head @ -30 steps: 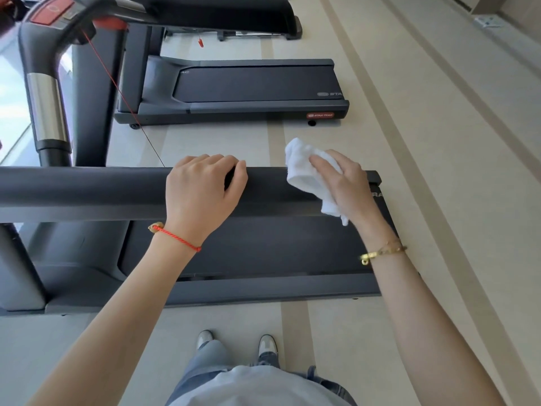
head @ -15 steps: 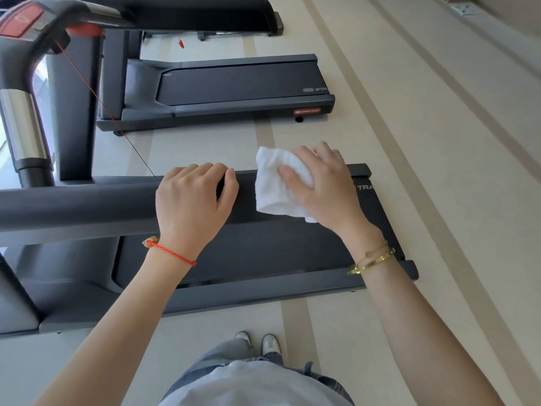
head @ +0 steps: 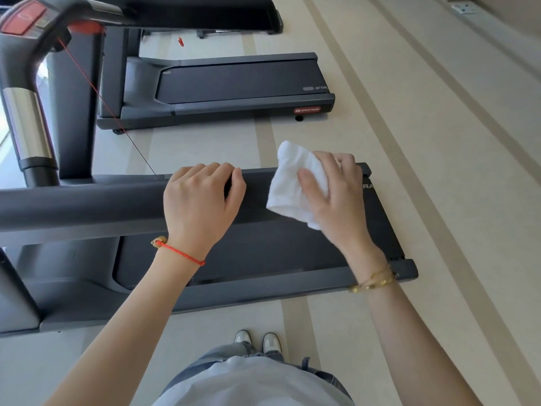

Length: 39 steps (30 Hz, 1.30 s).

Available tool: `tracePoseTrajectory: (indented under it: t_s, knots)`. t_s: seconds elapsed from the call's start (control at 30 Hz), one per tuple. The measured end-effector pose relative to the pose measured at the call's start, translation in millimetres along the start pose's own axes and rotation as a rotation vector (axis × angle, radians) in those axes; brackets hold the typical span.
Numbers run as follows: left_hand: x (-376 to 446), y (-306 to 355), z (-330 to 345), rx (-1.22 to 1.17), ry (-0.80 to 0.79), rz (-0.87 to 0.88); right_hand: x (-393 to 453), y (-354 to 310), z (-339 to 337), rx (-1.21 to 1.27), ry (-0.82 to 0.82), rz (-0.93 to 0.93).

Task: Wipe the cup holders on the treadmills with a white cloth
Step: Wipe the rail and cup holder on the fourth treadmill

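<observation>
A dark grey side handrail [head: 87, 206] of the near treadmill crosses the view from the left. My left hand [head: 199, 203] grips the rail with fingers curled over its top. Just to its right, my right hand [head: 336, 194] holds a bunched white cloth [head: 292, 183] against the end of the same rail. No cup holder is visible in the view. The near treadmill's belt deck [head: 263, 253] lies below the rail.
The treadmill's console arm with a red stop button [head: 23, 19] and a thin red safety cord [head: 96, 86] rises at the top left. A second treadmill [head: 234, 83] stands beyond. Beige striped floor [head: 439, 171] runs along the right. My shoes [head: 257, 341] stand beside the near deck.
My right hand with the cloth slid left along the rail toward my left hand and turned flatter onto it. My left hand stayed gripping the rail. The camera view shifted slightly.
</observation>
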State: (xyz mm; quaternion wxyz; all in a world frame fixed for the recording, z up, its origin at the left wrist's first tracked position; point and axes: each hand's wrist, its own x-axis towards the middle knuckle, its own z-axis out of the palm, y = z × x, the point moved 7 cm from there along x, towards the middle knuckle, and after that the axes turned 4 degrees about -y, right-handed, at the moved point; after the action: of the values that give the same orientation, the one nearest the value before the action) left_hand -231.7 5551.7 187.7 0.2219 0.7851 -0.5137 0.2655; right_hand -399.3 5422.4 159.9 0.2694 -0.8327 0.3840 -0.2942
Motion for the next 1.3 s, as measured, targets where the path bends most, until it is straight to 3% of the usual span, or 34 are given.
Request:
tracePoseTrajectory:
  t_s: [0.1, 0.2, 0.33, 0.43, 0.67, 0.8, 0.9, 0.97, 1.13, 1.23, 1.3]
  knots:
    - [0.6, 0.0, -0.9, 0.000, 0.004, 0.000, -1.2, -18.1, 2.1, -0.263, 0.058, -0.132]
    - [0.7, 0.1, -0.6, 0.006, -0.006, 0.002, 21.5, -28.9, 8.0, -0.320, -0.068, -0.175]
    - [0.0, -0.1, -0.3, 0.012, -0.009, -0.003, 51.1, -21.9, 21.8, -0.158, -0.399, -0.044]
    - [-0.1, 0.1, -0.4, 0.017, -0.005, -0.007, 53.2, -12.6, 20.8, 0.054, -0.475, 0.056]
    - [-0.3, 0.4, 1.1, 0.014, -0.021, -0.017, 32.3, 24.3, 8.8, 0.508, -0.322, 0.246]
    - [-0.6, 0.3, 1.4, 0.012, -0.029, -0.017, 15.9, 33.5, 7.2, 0.465, -0.132, 0.248]
    - [-0.1, 0.6, 0.1, 0.018, -0.013, -0.012, -1.2, 24.4, 2.1, 0.294, 0.035, 0.094]
    - [0.1, 0.8, 0.0, 0.020, -0.009, -0.011, -4.2, 13.9, 1.0, 0.155, 0.054, 0.018]
    - [0.5, 1.5, 0.3, 0.028, -0.009, -0.012, 32.4, -10.6, 8.6, -0.128, -0.184, -0.098]
    - [0.2, 1.3, 0.1, 0.035, -0.013, -0.013, 47.5, -7.4, 17.3, 0.003, -0.403, -0.037]
    - [-0.3, 1.3, 0.5, 0.036, -0.015, -0.016, 48.9, -2.6, 18.5, 0.149, -0.465, 0.031]
